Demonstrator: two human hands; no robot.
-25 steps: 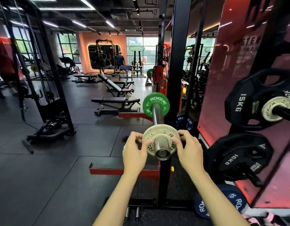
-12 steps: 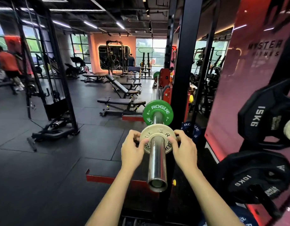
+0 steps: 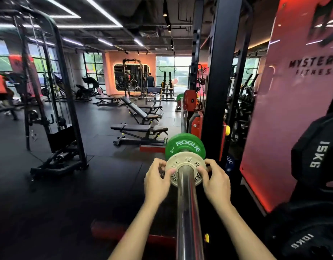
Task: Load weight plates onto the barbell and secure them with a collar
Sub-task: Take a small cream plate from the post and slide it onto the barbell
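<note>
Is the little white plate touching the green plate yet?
Cannot tell. In the head view the white plate overlaps the green plate, hiding any gap between them.

A barbell sleeve [image 3: 188, 212] runs forward from the bottom edge, carrying a small plate [image 3: 186, 162] with a larger plate [image 3: 185, 145] directly behind it. The left hand [image 3: 158, 182] and right hand [image 3: 215, 182] flank the small plate, fingers on its rim. A rack upright [image 3: 218, 91] stands just right of the plates; stored plates [image 3: 315, 154] hang further right; benches [image 3: 139, 128] lie beyond, left.
</note>
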